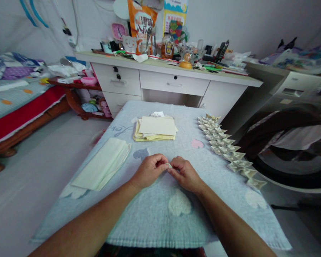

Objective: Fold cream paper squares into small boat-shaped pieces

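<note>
My left hand (153,169) is narrowed to a pinch, thumb and forefinger closed on the left end of a small, pale, folded slip of paper (170,165). My right hand (185,174) holds the slip's other end in the same narrow grip. The slip sits between my fingertips over the middle of the table (139,221) with its pale blue patterned cloth, roughly midway between the left and right edges. To fold it well, I judge that the left pinch should keep the slip steady while the right thumb lines up the edges and presses the crease flat; a loose grip could let so small a piece twist.

Counting from the left: one stack of thin, pale green-white paper sheets (98,163) lies slanted along the left edge; one stack of cream and yellow rectangular paper sheets (157,125) lies near the far edge, with one crumpled white paper wad (157,114) just behind it. I cannot count the sheets in either stack. Then come my two hands and the one slip. Along the right edge runs one row of pointed, grey-cream folded paper pieces (224,142), about ten, though they overlap too closely to be sure.
</note>
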Demonstrator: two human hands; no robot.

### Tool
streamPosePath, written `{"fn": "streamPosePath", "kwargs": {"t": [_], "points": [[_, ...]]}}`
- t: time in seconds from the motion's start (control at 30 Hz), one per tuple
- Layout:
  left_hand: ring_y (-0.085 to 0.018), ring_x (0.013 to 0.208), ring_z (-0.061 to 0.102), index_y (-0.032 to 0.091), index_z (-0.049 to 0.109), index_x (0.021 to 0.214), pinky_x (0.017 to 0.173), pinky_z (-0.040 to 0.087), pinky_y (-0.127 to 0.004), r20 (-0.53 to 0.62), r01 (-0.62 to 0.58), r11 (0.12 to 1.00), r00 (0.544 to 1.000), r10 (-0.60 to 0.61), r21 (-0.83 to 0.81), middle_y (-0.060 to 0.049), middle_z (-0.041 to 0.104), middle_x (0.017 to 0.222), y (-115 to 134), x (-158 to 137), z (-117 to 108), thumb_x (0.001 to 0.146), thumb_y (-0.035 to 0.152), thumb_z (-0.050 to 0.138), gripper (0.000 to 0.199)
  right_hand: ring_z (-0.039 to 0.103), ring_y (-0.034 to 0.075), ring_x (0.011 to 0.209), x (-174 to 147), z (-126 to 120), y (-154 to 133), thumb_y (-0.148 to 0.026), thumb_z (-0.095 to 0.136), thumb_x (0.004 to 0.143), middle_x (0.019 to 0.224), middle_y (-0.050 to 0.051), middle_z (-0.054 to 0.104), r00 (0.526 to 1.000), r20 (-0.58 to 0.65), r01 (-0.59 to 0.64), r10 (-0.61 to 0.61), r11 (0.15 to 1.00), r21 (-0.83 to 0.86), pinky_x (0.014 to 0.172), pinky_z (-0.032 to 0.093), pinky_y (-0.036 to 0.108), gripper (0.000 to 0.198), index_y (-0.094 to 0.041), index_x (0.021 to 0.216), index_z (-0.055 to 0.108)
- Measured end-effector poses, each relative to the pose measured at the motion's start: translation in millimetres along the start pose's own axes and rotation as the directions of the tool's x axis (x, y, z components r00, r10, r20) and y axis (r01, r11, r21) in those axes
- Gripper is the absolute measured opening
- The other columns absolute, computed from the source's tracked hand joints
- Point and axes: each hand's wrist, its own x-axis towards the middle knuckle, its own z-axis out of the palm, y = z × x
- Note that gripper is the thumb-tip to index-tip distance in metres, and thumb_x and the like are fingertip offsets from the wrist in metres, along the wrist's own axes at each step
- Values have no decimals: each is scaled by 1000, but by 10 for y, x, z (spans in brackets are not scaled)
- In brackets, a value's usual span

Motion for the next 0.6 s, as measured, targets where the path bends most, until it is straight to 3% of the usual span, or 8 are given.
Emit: {"fn": "streamPosePath", "kwargs": {"t": [0.33,0.6], "points": [[-11,66,50,14,62,81,61,40,-22,58,25,997,998,-21,-70,1,58,72,-36,15,-30,80,26,60,12,49,15,67,7,-21,11,-43,48,94,64,0,55,1000,-17,-4,5,999,37,69,38,29,35,-20,71,60],[-11,63,50,15,62,77,59,39,-21,7,29,1000,1000,-29,-8,2,58,67,-19,19,-52,77,23,60,9,52,16,74,-6,-36,8,-34,53,90,74,2,60,996,-84,-38,41,999,37,70,40,30,19,-19,82,63]]}}
